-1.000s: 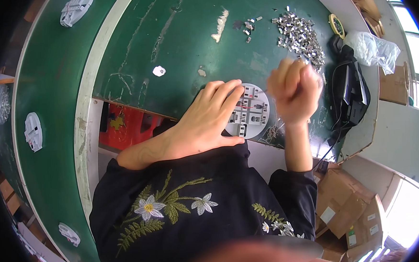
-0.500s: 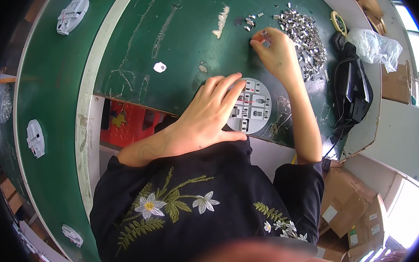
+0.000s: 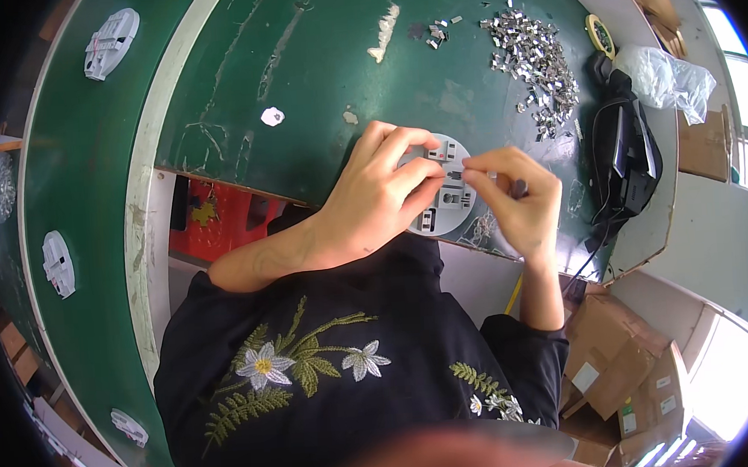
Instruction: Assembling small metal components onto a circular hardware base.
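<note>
Near frame centre, catching the left hand [image 3: 375, 184] curled narrow over the left side of a grey disc [image 3: 447, 214]; cannot tell if pinching anything. Just right of centre, finding that disc on the green surface [image 3: 337, 56], by its lower edge. Looks light and stiff, perhaps slick, with small raised fittings [image 3: 451, 196] likely fragile: best held by the outer rim. Further right, meeting the right hand [image 3: 525, 211], bunched tight at the disc's right side; empty or loaded, cannot tell.

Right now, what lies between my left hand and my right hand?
In the head view, a round grey part with small fittings lies between your left hand and right hand, partly covered by the left.
</note>
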The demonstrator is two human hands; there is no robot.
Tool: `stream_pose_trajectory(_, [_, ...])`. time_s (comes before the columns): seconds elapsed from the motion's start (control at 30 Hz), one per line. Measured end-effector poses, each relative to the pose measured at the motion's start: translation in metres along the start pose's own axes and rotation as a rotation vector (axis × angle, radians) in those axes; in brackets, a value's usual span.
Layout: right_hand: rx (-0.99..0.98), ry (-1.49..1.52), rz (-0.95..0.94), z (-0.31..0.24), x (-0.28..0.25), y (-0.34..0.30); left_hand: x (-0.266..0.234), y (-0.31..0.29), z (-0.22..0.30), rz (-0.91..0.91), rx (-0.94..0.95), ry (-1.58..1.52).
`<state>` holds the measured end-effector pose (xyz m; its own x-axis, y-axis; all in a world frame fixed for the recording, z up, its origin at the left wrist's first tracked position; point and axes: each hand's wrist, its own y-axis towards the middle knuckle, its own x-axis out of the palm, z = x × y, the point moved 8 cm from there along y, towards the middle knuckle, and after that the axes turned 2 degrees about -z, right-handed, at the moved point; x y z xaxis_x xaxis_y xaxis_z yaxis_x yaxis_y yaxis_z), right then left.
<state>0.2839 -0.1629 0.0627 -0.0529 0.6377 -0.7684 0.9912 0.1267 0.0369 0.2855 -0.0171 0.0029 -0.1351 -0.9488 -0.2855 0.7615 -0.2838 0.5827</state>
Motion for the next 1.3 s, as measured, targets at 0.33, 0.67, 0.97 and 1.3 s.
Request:
stream_pose_trajectory(0.33, [-0.103,-0.077,0.126,-0.004,0.009,-0.02,0.0,-0.002,0.0,0.036,-0.005,-0.008])
stream_pose_trajectory(0.67, [-0.093,-0.027,0.136,0.004,0.015,-0.024,-0.001,-0.003,0.0,0.039,0.002,-0.004])
stream_pose_trajectory(0.97, [-0.039,-0.023,0.049,0.004,0.016,-0.02,-0.001,-0.005,-0.001,0.022,-0.004,-0.009])
stream_pose_trajectory(1.3, [-0.233,-0.142,-0.118,-0.016,0.026,-0.006,-0.013,-0.007,-0.006,0.029,-0.064,-0.101])
